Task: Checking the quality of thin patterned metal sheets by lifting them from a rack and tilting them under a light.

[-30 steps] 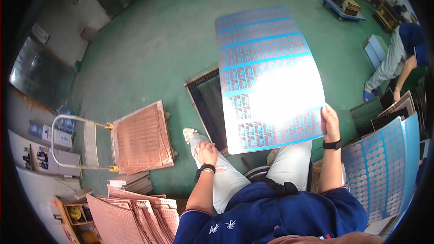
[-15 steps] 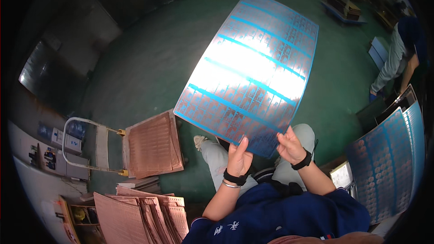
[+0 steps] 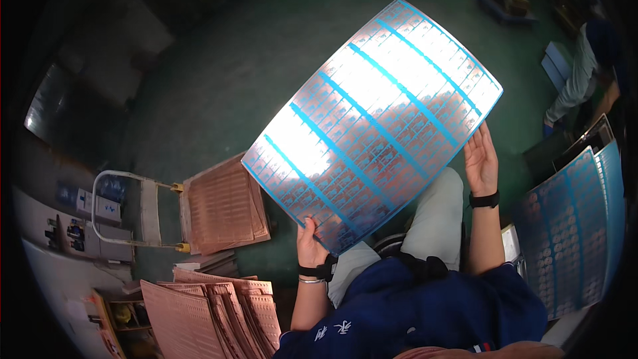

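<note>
A large copper-coloured circuit board panel [image 3: 392,116] with blue bands and a fine repeated pattern is raised, tilted, over my lap, and white glare washes out parts of its face. My left hand [image 3: 311,244] grips its near left edge, thumb on top and fingers hidden beneath. At the right edge, my right hand [image 3: 482,163] holds the panel, its fingertips partly behind the edge.
Copper panels [image 3: 222,209] lie on a flat trolley [image 3: 153,213] to the left. More copper panels [image 3: 193,319] stand at the lower left. Blue-patterned panels [image 3: 565,239] stand at my right. A bending person [image 3: 578,73] is at the far right.
The panel has turned clockwise and come lower. My right hand has moved from the near edge out and up to the right edge. My left hand has shifted left and nearer, still gripping.
</note>
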### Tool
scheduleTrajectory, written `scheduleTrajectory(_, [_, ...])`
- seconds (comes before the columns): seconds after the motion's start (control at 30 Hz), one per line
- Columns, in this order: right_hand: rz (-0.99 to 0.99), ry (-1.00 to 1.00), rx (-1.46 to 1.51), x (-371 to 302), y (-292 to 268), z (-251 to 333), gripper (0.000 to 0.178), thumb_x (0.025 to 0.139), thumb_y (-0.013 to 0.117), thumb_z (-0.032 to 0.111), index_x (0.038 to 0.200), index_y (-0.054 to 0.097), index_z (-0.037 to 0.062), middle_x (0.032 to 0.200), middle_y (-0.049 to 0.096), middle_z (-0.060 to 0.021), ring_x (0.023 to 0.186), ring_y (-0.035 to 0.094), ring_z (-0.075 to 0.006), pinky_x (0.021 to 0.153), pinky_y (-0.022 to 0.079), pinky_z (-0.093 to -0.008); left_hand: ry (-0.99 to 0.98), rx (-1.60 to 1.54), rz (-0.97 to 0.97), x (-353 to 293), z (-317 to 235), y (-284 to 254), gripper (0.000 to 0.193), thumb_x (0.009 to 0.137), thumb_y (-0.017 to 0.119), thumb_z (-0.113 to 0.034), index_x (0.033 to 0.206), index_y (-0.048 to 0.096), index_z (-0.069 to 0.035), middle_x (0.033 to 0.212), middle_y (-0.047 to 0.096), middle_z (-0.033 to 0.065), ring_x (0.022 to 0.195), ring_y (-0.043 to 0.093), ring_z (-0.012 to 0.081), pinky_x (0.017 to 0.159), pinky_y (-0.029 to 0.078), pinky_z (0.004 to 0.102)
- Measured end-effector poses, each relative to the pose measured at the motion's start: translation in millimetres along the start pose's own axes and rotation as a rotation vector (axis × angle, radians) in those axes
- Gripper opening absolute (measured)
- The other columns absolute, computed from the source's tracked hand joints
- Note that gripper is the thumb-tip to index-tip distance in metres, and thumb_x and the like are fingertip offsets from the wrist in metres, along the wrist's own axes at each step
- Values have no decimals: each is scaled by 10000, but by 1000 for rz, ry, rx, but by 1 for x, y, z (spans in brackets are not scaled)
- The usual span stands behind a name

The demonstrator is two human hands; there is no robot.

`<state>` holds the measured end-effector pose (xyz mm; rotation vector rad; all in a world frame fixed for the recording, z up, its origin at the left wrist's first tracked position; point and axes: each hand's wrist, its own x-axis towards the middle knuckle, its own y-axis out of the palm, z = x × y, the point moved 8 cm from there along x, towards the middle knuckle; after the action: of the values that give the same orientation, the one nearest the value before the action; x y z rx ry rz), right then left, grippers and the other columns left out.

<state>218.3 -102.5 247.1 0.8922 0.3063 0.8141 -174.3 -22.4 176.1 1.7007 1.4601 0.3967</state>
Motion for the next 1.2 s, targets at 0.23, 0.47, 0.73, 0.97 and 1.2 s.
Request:
scheduleTrajectory(0.23, [-23, -111, -54, 4, -8, 40, 491, 949, 393, 166, 1376, 222, -6, 1319, 386, -237, 1180, 462, -238, 976, 423, -326, 82, 71, -153, 3, -29, -48, 221, 917, 502, -327, 870, 464, -114, 840, 501, 2, 784, 552, 150, 700, 495, 333])
scheduleTrajectory(0.47, [-18, -47, -155, -4, -1, 37, 491, 948, 401, 175, 1383, 230, 25, 1267, 447, -240, 976, 585, -179, 828, 510, -283, 141, 159, -232, 2, -45, -54, 217, 917, 505, -335, 860, 492, -126, 847, 504, -16, 803, 531, 124, 706, 480, 322])
scheduleTrajectory(0.73, [1, -17, -161, -5, 2, 32, 498, 936, 430, 176, 1381, 252, 38, 1263, 461, -205, 866, 582, -118, 722, 503, -242, 76, 206, -232, 0, -45, -64, 205, 902, 529, -352, 871, 521, -149, 783, 493, -46, 708, 498, 87, 648, 457, 294])
scheduleTrajectory(0.97, [15, 25, -161, -1, -12, 27, 439, 930, 462, 207, 1311, 377, 5, 1087, 559, -90, 693, 504, -75, 607, 435, -213, 134, 208, -195, 2, -54, -67, 225, 906, 529, -336, 947, 518, -116, 910, 534, -18, 823, 526, 103, 730, 457, 290])
scheduleTrajectory(1.2, [-61, 100, -532, -11, -20, 42, 304, 944, 444, 271, 914, 587, 5, 760, 547, 2, 647, 496, -84, 640, 434, -244, 222, 358, -438, -6, -84, -114, 264, 907, 523, -347, 979, 544, -94, 908, 553, -26, 823, 530, 87, 710, 451, 243])
